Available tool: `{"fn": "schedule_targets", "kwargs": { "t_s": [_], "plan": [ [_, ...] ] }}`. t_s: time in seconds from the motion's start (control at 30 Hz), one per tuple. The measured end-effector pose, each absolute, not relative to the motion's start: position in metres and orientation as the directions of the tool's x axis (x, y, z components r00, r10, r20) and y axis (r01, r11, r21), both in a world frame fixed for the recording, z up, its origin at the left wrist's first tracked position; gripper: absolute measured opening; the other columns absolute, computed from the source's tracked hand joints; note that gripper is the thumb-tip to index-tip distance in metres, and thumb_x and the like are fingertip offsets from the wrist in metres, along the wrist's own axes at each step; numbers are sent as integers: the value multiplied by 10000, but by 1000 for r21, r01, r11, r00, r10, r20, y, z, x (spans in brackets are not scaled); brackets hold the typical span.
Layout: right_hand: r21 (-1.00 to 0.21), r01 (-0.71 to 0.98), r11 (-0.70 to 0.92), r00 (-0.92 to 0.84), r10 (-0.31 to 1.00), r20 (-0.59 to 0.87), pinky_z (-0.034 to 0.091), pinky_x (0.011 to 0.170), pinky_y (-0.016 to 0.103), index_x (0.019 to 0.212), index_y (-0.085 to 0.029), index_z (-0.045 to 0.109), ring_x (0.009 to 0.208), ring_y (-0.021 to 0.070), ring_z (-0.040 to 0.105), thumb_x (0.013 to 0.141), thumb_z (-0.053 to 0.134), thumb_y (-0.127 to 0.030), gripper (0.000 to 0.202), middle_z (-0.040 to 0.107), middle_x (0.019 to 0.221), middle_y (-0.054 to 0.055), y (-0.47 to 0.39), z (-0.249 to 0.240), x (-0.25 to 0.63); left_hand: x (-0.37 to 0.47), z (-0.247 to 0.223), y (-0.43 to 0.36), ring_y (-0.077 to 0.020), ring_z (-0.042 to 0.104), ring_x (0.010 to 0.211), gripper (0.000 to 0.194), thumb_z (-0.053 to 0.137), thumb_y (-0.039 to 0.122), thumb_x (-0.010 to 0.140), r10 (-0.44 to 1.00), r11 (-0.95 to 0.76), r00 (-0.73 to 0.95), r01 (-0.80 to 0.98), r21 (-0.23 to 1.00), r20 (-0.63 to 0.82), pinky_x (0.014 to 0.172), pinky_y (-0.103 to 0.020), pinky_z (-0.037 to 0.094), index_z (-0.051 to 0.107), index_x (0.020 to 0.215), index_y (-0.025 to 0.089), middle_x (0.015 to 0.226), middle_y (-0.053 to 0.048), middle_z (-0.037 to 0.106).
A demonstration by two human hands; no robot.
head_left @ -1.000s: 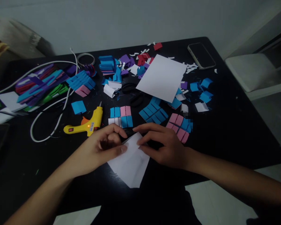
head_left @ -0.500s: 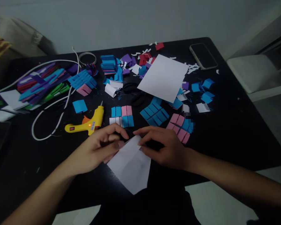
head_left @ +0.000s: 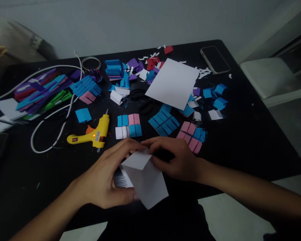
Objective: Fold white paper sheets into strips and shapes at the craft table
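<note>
A sheet of white paper (head_left: 150,185) is held between my hands at the table's near edge, its upper part bent over into a flap and printed lines showing on its left. My left hand (head_left: 107,179) curves round the paper's left side, thumb at the lower edge and fingertips at the top. My right hand (head_left: 174,157) pinches the sheet's upper right edge between thumb and fingers. Just beyond them lie a square of pink, blue and white folded pieces (head_left: 128,126), a blue folded square (head_left: 164,122) and a pink and blue one (head_left: 190,135).
A yellow glue gun (head_left: 90,136), its light lit, lies left of my hands. A white cable (head_left: 35,134) loops behind it. Coloured paper strips (head_left: 43,88) fill the far left. A white sheet (head_left: 173,83) covers scraps and partly scissors (head_left: 145,107). A phone (head_left: 215,59) lies far right.
My left hand has spread, its thumb moving down to the paper's lower left edge. The sheet's top has bent over into a flap, and printed lines now show. My right hand stays at the top.
</note>
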State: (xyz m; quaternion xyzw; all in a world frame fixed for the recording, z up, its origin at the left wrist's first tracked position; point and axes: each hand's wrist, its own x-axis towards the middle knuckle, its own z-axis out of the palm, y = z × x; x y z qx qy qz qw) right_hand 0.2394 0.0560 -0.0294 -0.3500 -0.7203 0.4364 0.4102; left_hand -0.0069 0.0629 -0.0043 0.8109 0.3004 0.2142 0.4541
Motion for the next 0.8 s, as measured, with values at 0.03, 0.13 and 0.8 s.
{"fn": "schedule_targets", "kwargs": {
  "t_s": [0.03, 0.13, 0.8],
  "plan": [
    [-915, 151, 374, -416, 864, 284, 635, 883, 327, 958, -148, 707, 1052, 222, 780, 872, 719, -137, 88, 786, 1158, 168, 56, -29, 239, -7, -5, 63, -286, 634, 1149, 822, 870, 388, 703, 684, -411, 725, 295, 862, 78, 926, -394, 570, 487, 1410, 218, 1279, -121, 620],
    [-913, 153, 378, -410, 865, 290, 635, 873, 318, 946, -149, 704, 1039, 215, 781, 871, 722, -136, 78, 788, 1147, 164, 56, -29, 239, -7, -8, 64, -279, 646, 1074, 838, 847, 626, 701, 695, -414, 712, 282, 866, 100, 855, -380, 572, 519, 1359, 223, 1217, -116, 638],
    [-938, 109, 329, -383, 885, 266, 661, 792, 273, 1003, -173, 731, 1009, 185, 779, 874, 761, -170, 133, 791, 1143, 109, 55, -30, 238, 4, -3, 62, -96, 506, 587, 291, 596, 436, 1012, 830, 180, 471, 280, 943, -298, 499, -198, 387, 652, 881, 182, 710, 14, 585]
  ]
}}
